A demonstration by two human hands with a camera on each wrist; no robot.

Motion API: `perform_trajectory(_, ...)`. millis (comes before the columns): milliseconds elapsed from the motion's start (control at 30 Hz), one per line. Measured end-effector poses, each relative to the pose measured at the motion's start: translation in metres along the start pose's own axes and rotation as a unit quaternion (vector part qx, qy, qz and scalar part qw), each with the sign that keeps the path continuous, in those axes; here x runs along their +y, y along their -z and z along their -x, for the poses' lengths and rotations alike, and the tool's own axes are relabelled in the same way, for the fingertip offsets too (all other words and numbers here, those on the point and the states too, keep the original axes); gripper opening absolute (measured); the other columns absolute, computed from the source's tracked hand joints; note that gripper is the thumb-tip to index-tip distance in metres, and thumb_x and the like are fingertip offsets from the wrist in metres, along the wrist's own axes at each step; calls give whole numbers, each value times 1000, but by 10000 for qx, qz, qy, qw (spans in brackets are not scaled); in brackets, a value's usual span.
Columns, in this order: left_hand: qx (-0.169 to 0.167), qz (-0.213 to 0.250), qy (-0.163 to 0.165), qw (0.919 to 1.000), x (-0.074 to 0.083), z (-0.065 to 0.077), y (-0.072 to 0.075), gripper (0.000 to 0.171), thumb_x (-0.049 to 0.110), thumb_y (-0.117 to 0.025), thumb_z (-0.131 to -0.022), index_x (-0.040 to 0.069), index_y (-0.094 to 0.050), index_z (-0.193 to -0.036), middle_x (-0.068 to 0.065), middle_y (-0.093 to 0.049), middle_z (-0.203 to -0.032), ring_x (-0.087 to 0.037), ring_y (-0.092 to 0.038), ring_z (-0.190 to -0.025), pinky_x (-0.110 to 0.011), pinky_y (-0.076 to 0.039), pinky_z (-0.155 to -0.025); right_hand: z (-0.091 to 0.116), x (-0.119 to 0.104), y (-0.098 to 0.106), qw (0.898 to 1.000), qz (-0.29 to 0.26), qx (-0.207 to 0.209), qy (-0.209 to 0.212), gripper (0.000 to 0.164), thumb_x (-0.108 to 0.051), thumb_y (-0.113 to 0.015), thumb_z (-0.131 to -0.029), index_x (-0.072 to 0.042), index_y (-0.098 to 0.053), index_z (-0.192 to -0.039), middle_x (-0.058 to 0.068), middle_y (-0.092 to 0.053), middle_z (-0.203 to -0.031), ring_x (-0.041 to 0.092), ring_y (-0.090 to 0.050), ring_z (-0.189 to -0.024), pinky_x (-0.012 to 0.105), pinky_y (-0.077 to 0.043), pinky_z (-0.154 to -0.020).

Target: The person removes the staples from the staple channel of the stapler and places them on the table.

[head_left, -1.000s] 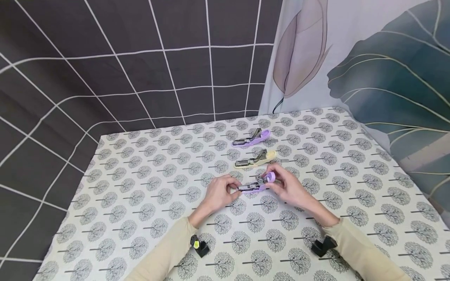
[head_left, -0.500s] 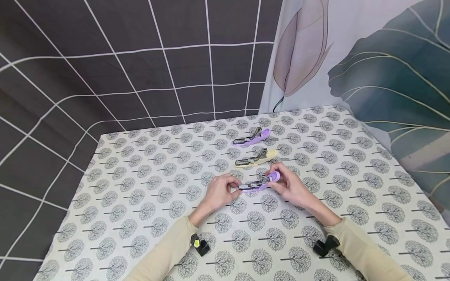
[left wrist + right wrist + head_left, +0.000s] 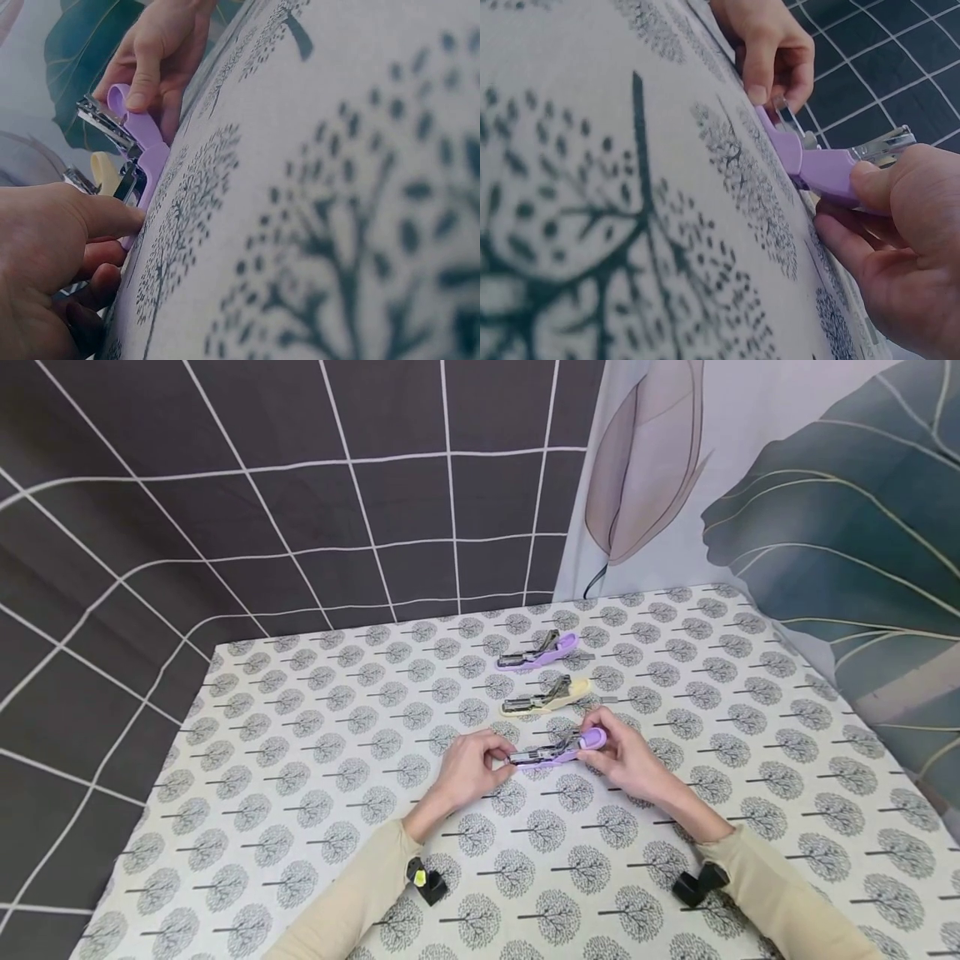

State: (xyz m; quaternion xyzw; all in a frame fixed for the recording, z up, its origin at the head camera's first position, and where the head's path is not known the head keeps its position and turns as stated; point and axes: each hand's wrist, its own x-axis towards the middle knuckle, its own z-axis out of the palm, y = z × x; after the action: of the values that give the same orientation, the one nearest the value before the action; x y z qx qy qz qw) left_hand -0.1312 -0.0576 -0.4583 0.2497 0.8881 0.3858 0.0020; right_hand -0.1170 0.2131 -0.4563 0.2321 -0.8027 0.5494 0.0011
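A purple stapler [image 3: 555,755], folded wide apart with its metal parts showing, lies nearest the person between both hands. The left hand [image 3: 471,768] pinches its left end between thumb and fingers. At its right end, the right hand [image 3: 624,758] grips the purple cover [image 3: 832,174], thumb on one side and fingers on the other. In the left wrist view the metal magazine [image 3: 112,124] stands away from the cover at an angle. The fingers hide both tips of the stapler.
Just beyond lies a cream-yellow stapler [image 3: 577,691], opened out the same way. Behind that one is a second purple stapler [image 3: 561,648]. All rest on a tree-print tablecloth [image 3: 300,860]. A dark grid-patterned curtain [image 3: 300,510] hangs behind the table.
The right hand has moved slightly right and swung the purple cover back, so the near stapler is spread flatter and longer. The left hand stays in place; the other staplers have not moved.
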Motion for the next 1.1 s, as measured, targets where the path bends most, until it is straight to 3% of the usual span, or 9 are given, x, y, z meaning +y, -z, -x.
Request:
perform_trajectory(333, 19, 77, -2, 10000, 0, -2, 1, 21, 10, -85, -77, 10, -76, -96, 2, -70, -85, -2, -50, -61, -23, -43, -61, -1, 0, 5, 9946, 857, 139, 567, 30, 9, -73, -82, -6, -54, -101, -3, -51, -78, 6, -41, -56, 21, -37, -46)
perform_trajectory(467, 27, 67, 8, 10000, 0, -1, 1, 22, 10, -85, -77, 10, -76, -96, 3, -70, -84, -2, -50, -61, -23, -43, -61, -1, 0, 5, 9946, 944, 57, 420, 33, 9, -73, -81, -1, -54, -106, 2, -55, -81, 9, -48, -61, 22, -43, -51)
perform_trajectory(567, 15, 57, 8, 10000, 0, -1, 0, 22, 10, -85, -77, 10, -76, -96, 2, -70, -85, -2, -51, -61, -23, -43, -61, 2, -5, 6, 9937, 1101, 138, 154, 49, 8, -76, -78, 5, -51, -120, 11, -61, -96, 14, -56, -70, 21, -49, -61)
perform_trajectory(667, -17, 70, -33, 10000, 0, -1, 0, 22, 10, -85, -77, 9, -76, -97, 1, -70, -85, -3, -52, -62, -22, -44, -61, 4, -17, 7, 9850, 1448, 847, 400, 63, 9, -79, -75, 13, -45, -128, 24, -59, -109, 25, -61, -83, 22, -51, -75)
perform_trajectory(767, -13, 70, -58, 10000, 0, -2, 1, 22, 9, -85, -77, 9, -75, -98, 1, -70, -86, -3, -52, -62, -22, -44, -61, 2, -35, 7, 9579, 1747, 2045, 1001, 54, 11, -75, -77, 16, -48, -122, 27, -58, -109, 26, -61, -84, 19, -49, -79)
perform_trajectory(833, 4, 51, -36, 10000, 0, -1, 2, 23, 9, -85, -77, 9, -75, -97, 1, -70, -85, -3, -51, -62, -23, -43, -62, -2, -47, 3, 9495, 1456, 2432, 1344, 42, 14, -68, -80, 17, -51, -117, 26, -59, -104, 23, -60, -80, 17, -48, -76)
perform_trajectory(933, 29, 43, -26, 10000, 0, -1, 3, 23, 8, -85, -76, 9, -75, -97, 2, -70, -85, -3, -51, -62, -23, -43, -62, -3, -65, -8, 9677, 638, 2087, 1261, 27, 14, -62, -86, 14, -56, -112, 21, -63, -93, 16, -61, -72, 15, -50, -67)
perform_trajectory(1000, 19, 38, -26, 10000, 0, -1, 3, 23, 8, -85, -76, 9, -75, -96, 2, -69, -85, -3, -51, -62, -23, -43, -62, -2, -73, -19, 9857, -52, 1521, 720, 21, 13, -59, -90, 13, -57, -111, 21, -64, -89, 19, -63, -69, 20, -53, -63)
perform_trajectory(1100, 30, 55, -59, 10000, -1, -1, 1, 22, 7, -85, -75, 9, -75, -96, 2, -69, -84, -3, -51, -62, -22, -43, -60, 1, -76, -34, 9935, -517, 944, -370, 18, 9, -58, -94, 12, -58, -112, 22, -65, -87, 27, -64, -66, 27, -55, -58)
